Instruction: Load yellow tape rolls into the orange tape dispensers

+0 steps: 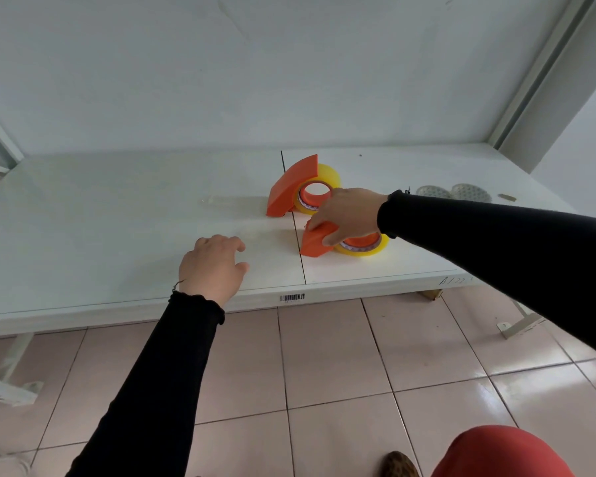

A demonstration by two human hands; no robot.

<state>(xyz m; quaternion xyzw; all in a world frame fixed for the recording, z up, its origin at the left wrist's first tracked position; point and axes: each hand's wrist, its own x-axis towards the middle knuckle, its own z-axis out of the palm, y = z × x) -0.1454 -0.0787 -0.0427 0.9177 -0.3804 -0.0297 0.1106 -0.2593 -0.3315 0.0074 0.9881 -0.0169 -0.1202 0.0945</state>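
Two orange tape dispensers lie on the white table [117,215], each with a yellow tape roll seated on its hub. The far dispenser [291,185] holds a yellow roll [329,173] and nothing touches it. The near dispenser [315,241] holds another yellow roll [375,247], and my right hand [346,215] grips this dispenser from above, thumb on its front face. My left hand [212,266] hovers over the table to the left of the near dispenser, fingers spread and holding nothing.
Two round perforated discs [455,192] and a small flat piece [506,197] lie at the table's right rear. A seam [300,256] runs front to back through the tabletop. A wall stands behind the table; pink floor tiles [324,366] lie below its front edge.
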